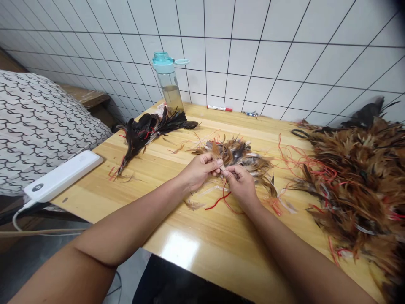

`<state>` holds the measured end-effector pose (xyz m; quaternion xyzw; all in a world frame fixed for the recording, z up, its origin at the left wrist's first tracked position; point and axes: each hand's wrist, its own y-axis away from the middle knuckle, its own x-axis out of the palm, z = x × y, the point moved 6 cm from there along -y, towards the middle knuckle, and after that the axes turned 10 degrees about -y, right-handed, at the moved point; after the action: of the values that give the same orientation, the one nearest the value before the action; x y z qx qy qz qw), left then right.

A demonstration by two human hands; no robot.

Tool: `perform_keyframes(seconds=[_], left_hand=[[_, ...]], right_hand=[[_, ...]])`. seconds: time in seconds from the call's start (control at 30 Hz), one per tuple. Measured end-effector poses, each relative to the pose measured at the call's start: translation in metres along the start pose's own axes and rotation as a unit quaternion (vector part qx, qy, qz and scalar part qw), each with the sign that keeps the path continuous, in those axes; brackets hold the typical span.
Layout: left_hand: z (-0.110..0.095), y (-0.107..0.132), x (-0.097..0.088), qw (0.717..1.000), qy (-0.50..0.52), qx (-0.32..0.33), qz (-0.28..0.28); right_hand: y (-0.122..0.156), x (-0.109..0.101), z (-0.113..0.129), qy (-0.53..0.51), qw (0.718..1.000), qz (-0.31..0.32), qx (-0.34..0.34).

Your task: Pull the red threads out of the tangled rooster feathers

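My left hand (201, 169) and my right hand (241, 182) meet over the middle of a wooden table (205, 245). Both pinch the end of a small bunch of brown feathers (236, 154) that lies just beyond my fingers. A red thread (218, 202) trails on the table under my right hand. A bundle of black feathers (148, 128) lies to the left, apart from my hands. A big heap of brown feathers with red threads (357, 185) covers the right side of the table.
A clear water bottle with a teal lid (169, 82) stands at the tiled wall. A red marker (219, 108) lies by the wall. A white power bank (61, 175) with a cable sits on the table's left corner, beside a patterned cushion (41, 122).
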<state>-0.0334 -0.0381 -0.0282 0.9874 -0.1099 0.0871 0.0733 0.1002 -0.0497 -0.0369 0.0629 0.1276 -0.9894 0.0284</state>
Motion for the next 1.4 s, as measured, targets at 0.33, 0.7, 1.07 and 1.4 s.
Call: perform_keyframes(seconds=[0.33, 0.7, 1.07, 1.4], left_hand=[[0.004, 0.000, 0.002, 1.000, -0.001, -0.008, 0.015], [-0.013, 0.002, -0.001, 0.959, -0.268, 0.094, 0.011], [-0.006, 0.002, 0.007, 0.969, -0.216, 0.090, 0.076], [-0.004, 0.001, 0.007, 0.983, -0.135, 0.056, 0.113]], right_hand=[[-0.001, 0.001, 0.004, -0.004, 1.000, 0.013, -0.007], [-0.007, 0.003, -0.004, -0.054, 0.996, 0.069, 0.031], [-0.006, 0.004, -0.002, 0.046, 0.994, 0.086, -0.043], [-0.004, 0.006, 0.002, 0.059, 0.991, 0.107, -0.063]])
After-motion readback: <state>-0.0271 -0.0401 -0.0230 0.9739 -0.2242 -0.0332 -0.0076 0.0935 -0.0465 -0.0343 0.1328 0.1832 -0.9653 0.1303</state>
